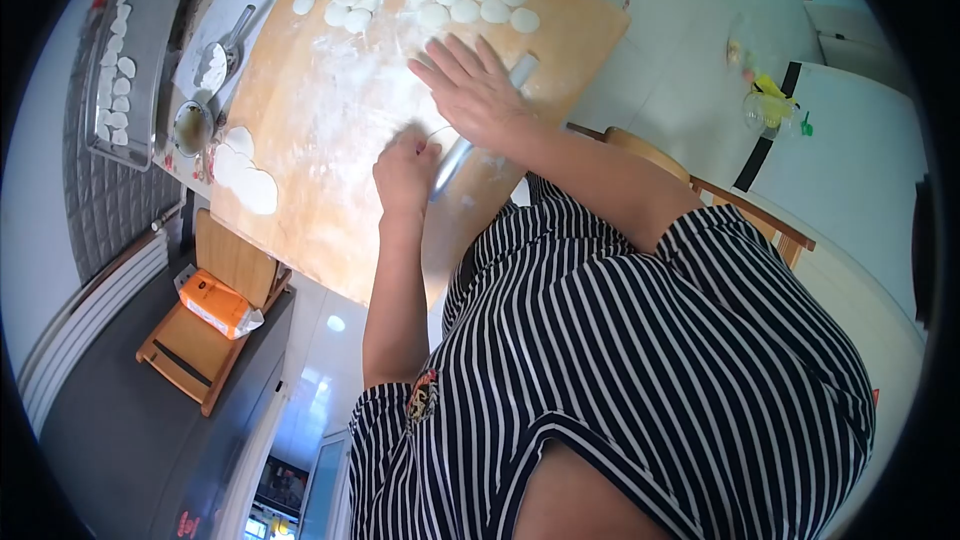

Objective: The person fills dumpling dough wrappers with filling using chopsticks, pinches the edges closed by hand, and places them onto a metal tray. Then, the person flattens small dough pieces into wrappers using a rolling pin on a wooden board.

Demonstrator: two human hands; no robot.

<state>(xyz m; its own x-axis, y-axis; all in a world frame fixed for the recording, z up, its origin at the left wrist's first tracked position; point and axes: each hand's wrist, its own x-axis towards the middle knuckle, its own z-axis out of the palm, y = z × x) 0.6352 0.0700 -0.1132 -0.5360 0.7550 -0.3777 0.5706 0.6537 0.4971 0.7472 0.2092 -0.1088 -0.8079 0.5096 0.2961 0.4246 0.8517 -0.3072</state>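
My right hand (478, 98) lies flat with fingers spread across a shiny rolling pin (455, 165), which slants over the floured wooden board (330, 210). Close beside it, my left hand (404, 172) is closed, its thumb and fingers pinching the edge of a thin dough wrapper (441, 138). Most of that wrapper is hidden by the hands and pin. Small flattened dough rounds (464, 10) sit in rows at the board's far end, with another loose cluster (350, 2) to their left. Rolled wrappers (247, 180) overlap at the board's left edge.
A metal tray (143, 105) with several shaped white dough pieces stands at the left. Nearer the board are a flour scoop (218, 60) and a bowl of filling (192, 127). A wooden chair (232, 250) holds an orange package (215, 302). Another chair (640, 152) is at the right.
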